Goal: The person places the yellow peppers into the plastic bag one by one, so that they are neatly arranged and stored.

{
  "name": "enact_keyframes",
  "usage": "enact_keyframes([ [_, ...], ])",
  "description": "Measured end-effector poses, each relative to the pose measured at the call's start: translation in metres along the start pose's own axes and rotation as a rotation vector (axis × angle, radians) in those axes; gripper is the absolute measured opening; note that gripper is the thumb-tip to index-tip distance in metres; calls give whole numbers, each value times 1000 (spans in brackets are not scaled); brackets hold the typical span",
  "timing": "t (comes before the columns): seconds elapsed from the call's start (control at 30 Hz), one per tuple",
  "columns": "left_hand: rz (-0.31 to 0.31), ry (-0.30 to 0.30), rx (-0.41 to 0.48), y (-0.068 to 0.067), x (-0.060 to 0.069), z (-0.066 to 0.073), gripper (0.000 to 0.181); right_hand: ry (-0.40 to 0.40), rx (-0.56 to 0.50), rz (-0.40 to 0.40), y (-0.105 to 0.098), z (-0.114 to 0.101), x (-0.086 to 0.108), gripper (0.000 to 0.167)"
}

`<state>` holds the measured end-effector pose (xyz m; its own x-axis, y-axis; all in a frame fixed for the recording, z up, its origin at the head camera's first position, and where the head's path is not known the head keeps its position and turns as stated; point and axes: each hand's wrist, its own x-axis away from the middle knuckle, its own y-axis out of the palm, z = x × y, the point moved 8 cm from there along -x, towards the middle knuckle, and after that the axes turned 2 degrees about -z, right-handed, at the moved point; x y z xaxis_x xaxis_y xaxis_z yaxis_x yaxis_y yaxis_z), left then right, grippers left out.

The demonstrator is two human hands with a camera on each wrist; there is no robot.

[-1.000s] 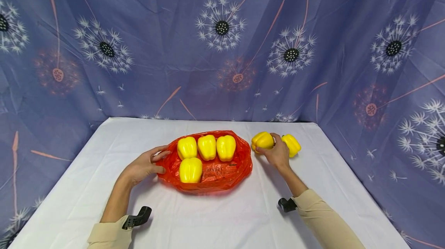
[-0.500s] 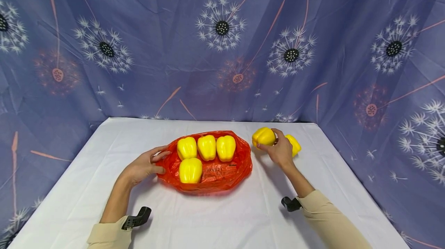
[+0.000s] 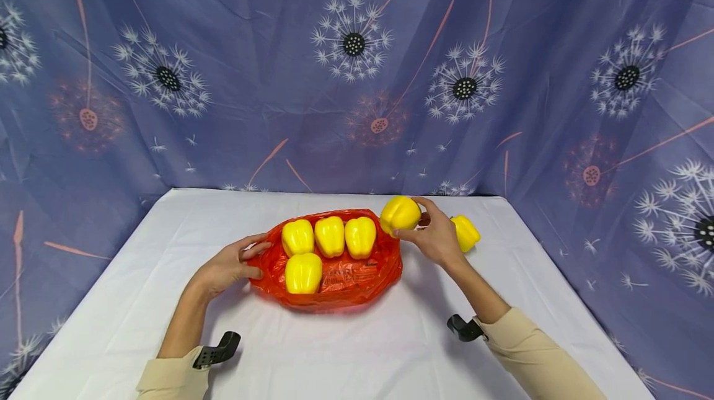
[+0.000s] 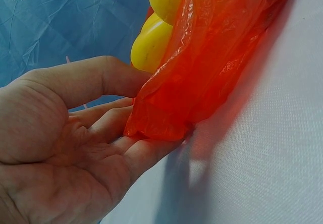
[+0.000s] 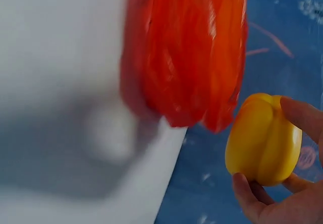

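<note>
An opened red plastic bag (image 3: 357, 273) lies on the table with several yellow bell peppers (image 3: 304, 273) inside, three in a row at the back and one in front at the left. My left hand (image 3: 223, 268) grips the bag's left edge; in the left wrist view the thumb and fingers of that hand (image 4: 75, 133) pinch the red plastic (image 4: 186, 88). My right hand (image 3: 437, 235) holds a yellow pepper (image 3: 400, 214) raised at the bag's right rim. The right wrist view shows this pepper (image 5: 263, 141) between thumb and fingers, beside the bag (image 5: 194, 52).
Another yellow pepper (image 3: 465, 233) lies on the white-covered table (image 3: 346, 356), to the right, just behind my right hand. A blue curtain with dandelion prints (image 3: 268, 77) hangs behind the table and along both sides.
My right hand has lifted its pepper off the table and carried it left to the bag's right rim. My left hand keeps its grip on the bag, nearly still.
</note>
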<state>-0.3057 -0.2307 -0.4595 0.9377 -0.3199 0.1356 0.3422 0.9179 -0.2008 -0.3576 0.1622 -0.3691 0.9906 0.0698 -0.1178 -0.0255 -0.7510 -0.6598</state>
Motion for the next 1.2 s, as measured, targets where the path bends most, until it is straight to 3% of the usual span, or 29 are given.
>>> enact_keyframes([
  [0.4, 3, -9, 18, -1, 0, -2, 87, -110, -22, -140, 40, -39, 19, 81],
  [0.8, 1, -12, 12, -1, 0, -2, 87, -165, -24, -261, 79, -53, 37, 80],
  [1.2, 0, -23, 0, 0, 0, -3, 88, -210, 46, -370, 99, -56, 50, 77],
])
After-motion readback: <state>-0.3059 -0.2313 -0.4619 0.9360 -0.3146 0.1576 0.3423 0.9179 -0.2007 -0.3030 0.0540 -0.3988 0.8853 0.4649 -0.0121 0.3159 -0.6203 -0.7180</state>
